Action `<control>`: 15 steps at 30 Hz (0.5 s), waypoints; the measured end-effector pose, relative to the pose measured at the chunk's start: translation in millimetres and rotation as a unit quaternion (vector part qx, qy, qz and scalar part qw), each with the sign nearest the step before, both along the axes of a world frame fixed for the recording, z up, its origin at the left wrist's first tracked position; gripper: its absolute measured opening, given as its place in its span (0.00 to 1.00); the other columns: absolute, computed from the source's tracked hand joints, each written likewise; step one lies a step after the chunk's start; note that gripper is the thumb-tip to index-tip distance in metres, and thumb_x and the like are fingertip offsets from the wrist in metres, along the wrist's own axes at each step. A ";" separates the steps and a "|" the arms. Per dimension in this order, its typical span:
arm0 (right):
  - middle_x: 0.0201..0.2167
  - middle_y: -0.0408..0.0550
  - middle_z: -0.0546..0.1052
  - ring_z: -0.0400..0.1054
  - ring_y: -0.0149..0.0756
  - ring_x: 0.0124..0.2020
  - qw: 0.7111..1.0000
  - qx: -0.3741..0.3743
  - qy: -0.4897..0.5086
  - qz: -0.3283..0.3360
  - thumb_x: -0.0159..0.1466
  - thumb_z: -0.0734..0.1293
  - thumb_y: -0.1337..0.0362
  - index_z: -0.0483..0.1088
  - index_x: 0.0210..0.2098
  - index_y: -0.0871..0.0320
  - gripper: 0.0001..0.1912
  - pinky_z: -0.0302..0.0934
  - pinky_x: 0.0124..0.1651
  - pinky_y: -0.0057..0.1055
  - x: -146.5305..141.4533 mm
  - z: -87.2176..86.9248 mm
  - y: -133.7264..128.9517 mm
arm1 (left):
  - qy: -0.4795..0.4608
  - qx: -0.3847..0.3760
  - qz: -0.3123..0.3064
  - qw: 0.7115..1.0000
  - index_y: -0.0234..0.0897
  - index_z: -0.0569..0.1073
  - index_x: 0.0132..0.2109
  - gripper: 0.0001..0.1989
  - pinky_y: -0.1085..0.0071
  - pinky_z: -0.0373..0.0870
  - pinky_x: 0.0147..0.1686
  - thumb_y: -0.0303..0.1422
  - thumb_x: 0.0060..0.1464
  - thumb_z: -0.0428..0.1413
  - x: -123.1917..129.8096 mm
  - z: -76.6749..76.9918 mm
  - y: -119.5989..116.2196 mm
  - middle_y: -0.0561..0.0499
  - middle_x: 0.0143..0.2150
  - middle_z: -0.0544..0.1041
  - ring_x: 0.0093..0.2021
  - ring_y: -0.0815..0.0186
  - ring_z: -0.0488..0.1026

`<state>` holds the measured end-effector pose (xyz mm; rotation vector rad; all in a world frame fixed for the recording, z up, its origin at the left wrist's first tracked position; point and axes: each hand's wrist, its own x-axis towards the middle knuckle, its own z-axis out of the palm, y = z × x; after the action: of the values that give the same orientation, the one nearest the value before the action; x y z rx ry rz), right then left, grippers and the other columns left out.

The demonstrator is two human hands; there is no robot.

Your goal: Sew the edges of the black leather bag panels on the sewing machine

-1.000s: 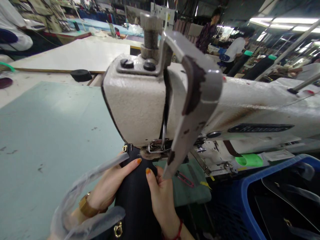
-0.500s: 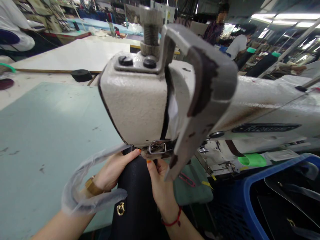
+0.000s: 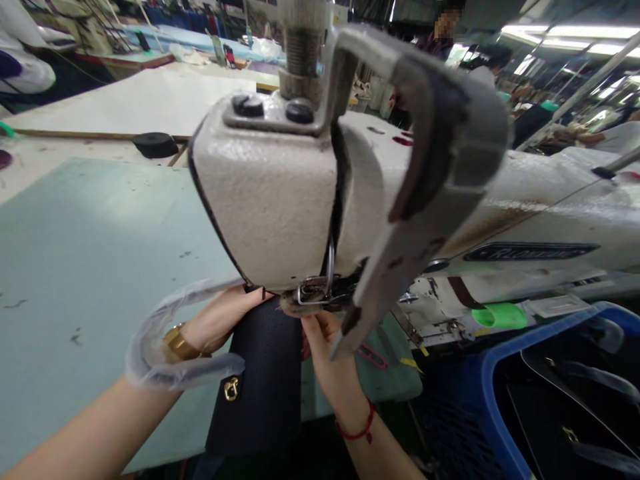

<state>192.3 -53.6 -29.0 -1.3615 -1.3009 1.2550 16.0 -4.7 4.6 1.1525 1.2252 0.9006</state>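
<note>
A black leather bag [image 3: 265, 373] with a gold ring fitting [image 3: 231, 389] lies under the head of a white sewing machine [image 3: 265, 200]. A handle wrapped in clear plastic [image 3: 145, 347] loops out from its left side, over my left wrist. My left hand [image 3: 220, 323] grips the bag's left edge close to the needle area; its fingertips are partly hidden by the machine head. On the other side, my right hand [image 3: 325, 353] pinches the bag's right edge just below the presser foot. The stitching point itself is hidden behind the head.
To the right, a blue basket [image 3: 493, 373] holds more black bags with plastic-wrapped handles. Pink thread snips [image 3: 373, 357] lie by the machine bed, near a green roll [image 3: 500, 315]. A black round object [image 3: 155, 145] sits on the table at left. Other people work in the background.
The bag has shifted up and away from me, so its lower edge now shows. My right hand has moved slightly right, with its fingers tucked further beneath. The view has tilted a little.
</note>
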 end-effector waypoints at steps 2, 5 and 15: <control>0.19 0.39 0.62 0.58 0.27 0.19 1.000 -0.002 -0.011 0.008 0.68 0.60 0.50 0.60 0.23 0.58 0.22 0.49 0.22 0.23 2.9 -0.4 2.2 | 0.012 0.001 -0.015 1.000 0.42 0.75 0.55 0.28 0.58 0.52 0.69 0.48 0.49 0.61 -0.7 3.1 -2.7 0.51 0.57 0.77 0.66 0.55 0.63; 0.19 0.40 0.63 0.59 0.27 0.20 0.999 0.019 -0.037 0.017 0.69 0.60 0.52 0.60 0.22 0.58 0.22 0.50 0.23 0.23 5.4 1.7 4.2 | 0.010 -0.019 -0.039 0.999 0.42 0.79 0.48 0.22 0.57 0.54 0.68 0.48 0.49 0.61 -1.4 4.3 -7.4 0.51 0.60 0.75 0.65 0.53 0.65; 0.18 0.44 0.71 0.67 0.29 0.17 0.995 -0.064 0.067 0.041 0.66 0.61 0.48 0.65 0.24 0.60 0.23 0.57 0.21 0.21 0.4 2.7 6.6 | -0.031 -0.016 -0.057 0.998 0.33 0.79 0.49 0.25 0.56 0.64 0.61 0.37 0.42 0.66 -3.3 18.3 12.3 0.48 0.50 0.82 0.54 0.50 0.75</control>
<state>192.7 -47.0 -26.3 -1.2995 -1.2120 1.4825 12.7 7.6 22.9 1.1475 1.1089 0.8225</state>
